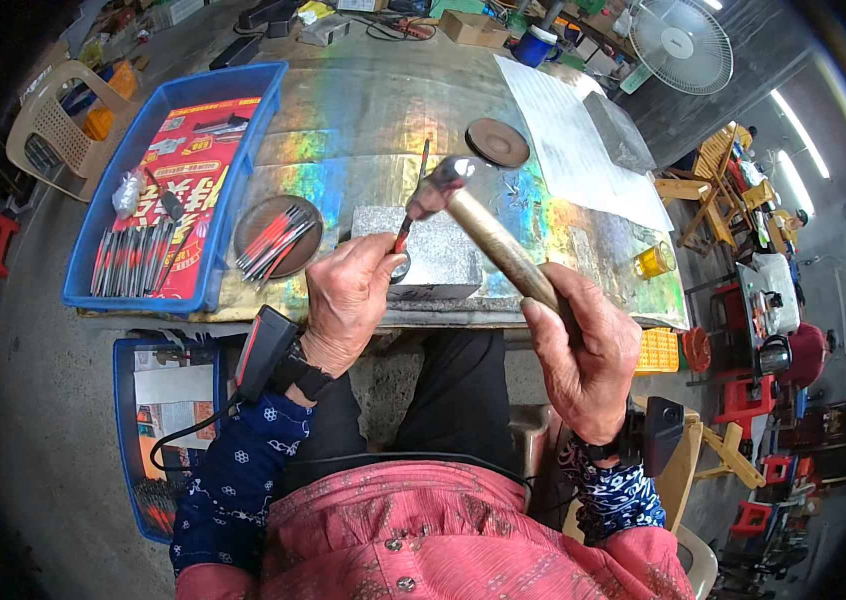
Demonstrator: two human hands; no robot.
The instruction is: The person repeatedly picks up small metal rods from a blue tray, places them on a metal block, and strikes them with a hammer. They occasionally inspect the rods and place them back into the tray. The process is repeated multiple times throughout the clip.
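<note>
Between the thumb and fingers of my left hand (346,295) is a slim dark metal tool (424,160) with a red section, its narrow tip pointing away from me. A small round dark part shows beside those fingertips; what it belongs to is unclear. My right hand (588,350) is wrapped round the wooden handle of a hammer (499,243). The hammer's head overlaps the slim tool in the picture; whether they touch I cannot tell. Below both lies a grey speckled stone block (448,262) on the table. Left of it, a round brown dish (307,256) holds several slim red-and-dark pieces (278,240).
A blue tray (278,90) on the left holds red printed paper and a row of similar pieces (133,258). Farther back are a brown disc (498,142), a white sheet (583,150) and a fan (681,45). A yellow jar (654,260) stands near the right edge.
</note>
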